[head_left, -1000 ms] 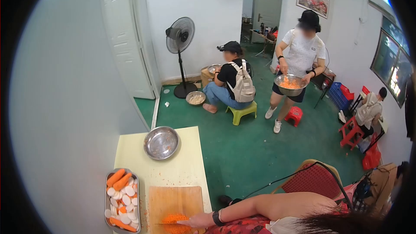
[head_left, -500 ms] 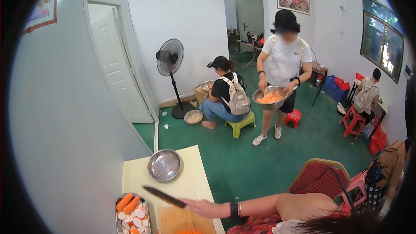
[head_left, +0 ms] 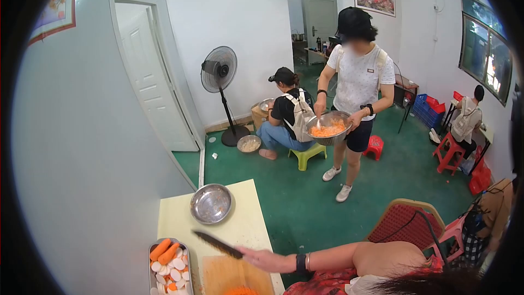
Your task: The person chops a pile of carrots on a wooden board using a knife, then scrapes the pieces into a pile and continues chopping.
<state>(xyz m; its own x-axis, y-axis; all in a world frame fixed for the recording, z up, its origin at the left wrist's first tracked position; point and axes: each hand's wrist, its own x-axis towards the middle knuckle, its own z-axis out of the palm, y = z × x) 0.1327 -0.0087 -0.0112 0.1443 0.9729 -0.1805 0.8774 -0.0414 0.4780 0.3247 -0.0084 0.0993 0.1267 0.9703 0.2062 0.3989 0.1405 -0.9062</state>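
My right hand, with a dark band and a bangle at the wrist, is closed around the handle of a knife. Its dark blade points left, raised above the yellow table. Below the hand lies a wooden cutting board, cut off by the frame's bottom edge, with a heap of chopped carrot on it. Left of the board, a metal tray holds whole carrots and pale, sliced root pieces. My left hand is out of view.
A metal bowl rests on the yellow table. Across the green floor, a standing person stirs orange shreds in a bowl. Another person sits near a fan. A red-backed chair stands close to my arm.
My view has shifted slightly, and the knife and my right hand appear a little to the right. The standing person has stepped closer and tilted the bowl while stirring.
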